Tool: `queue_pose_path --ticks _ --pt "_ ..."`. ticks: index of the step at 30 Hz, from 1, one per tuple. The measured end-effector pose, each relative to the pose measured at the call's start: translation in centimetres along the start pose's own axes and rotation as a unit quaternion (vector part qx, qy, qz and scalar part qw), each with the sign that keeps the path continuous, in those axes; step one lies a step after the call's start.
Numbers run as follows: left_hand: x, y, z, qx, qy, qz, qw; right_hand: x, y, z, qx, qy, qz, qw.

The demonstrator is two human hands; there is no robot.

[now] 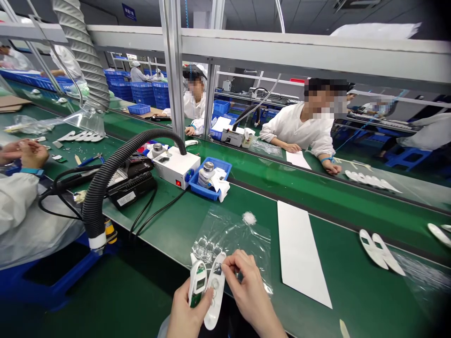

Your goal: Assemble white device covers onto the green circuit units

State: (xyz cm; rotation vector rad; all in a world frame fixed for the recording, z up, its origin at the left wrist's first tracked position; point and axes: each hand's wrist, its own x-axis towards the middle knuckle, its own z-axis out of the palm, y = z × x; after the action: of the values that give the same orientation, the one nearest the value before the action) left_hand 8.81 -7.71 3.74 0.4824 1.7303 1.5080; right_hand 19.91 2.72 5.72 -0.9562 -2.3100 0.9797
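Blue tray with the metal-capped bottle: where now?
Head view, upper middle: the blue tray sits on the green bench, immediately right of the white box with the red switch.

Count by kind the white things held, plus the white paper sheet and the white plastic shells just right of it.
White plastic device with small screen: 1
Held white plastic shell: 1
White plastic shells on green bench: 2
White paper sheet: 1
Total: 5
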Motion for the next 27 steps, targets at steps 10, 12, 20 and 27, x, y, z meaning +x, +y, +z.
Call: queue_pose_path --ticks 10,12,20,27 --pt "-0.2 -0.1 -0.5 -0.015 -0.006 -0.014 1.0 -0.8 -0.3 1.5 0.167 0.002 0.098 0.981" --pt "-0.2 -0.2 -0.8 -0.017 -0.008 -0.004 1.0 -0.7 -0.3 2.1 0.194 -0.003 0.1 0.976" --pt "-0.3 -0.5 -2.9 -0.043 0.053 -0.01 0.998 -0.4 -1.6 7.1 0.438 -0.026 0.154 0.885" --pt "2.3 -1.2 -10.1 -0.314 0.139 -0.073 0.936 0.2 -4.0 11.5 0.488 -0.087 0.184 0.849"
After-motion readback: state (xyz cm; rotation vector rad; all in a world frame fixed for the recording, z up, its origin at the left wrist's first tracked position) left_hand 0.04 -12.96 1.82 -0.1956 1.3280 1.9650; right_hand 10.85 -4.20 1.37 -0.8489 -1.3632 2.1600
